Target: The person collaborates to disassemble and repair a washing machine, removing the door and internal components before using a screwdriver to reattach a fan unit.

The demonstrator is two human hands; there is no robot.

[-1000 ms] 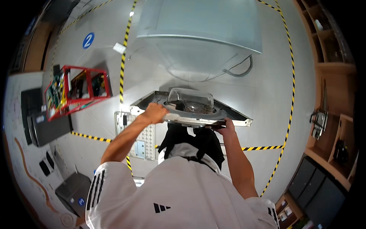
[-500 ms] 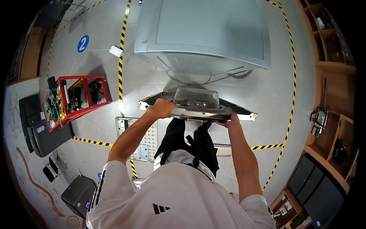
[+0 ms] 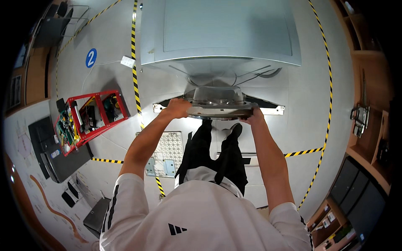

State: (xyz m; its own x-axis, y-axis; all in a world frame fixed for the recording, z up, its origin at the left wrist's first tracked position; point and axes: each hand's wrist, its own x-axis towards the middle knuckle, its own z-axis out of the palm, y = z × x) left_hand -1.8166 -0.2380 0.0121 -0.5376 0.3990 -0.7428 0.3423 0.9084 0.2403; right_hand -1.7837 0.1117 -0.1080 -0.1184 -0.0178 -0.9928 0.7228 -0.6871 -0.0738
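Observation:
A wide metal panel with a round door ring and a bulging clear cover spans the middle, held out above my legs. My left hand grips the left side of the door ring, fingers wrapped over it. My right hand grips the ring's right side, partly hidden behind it. Just beyond stands a large silver-grey appliance cabinet, with cables at its base. A pale ribbed plate with metal pieces lies on the floor by my left forearm.
A red-framed tool rack stands at the left beside dark grey boxes. A white power strip lies near yellow-black floor tape. Wooden shelves and grey cabinets line the right. A dark chair is at upper left.
The panel and both my hands have moved away from my body, higher in the picture, so more of my legs and a shoe shows. The surroundings have shifted slightly with the camera.

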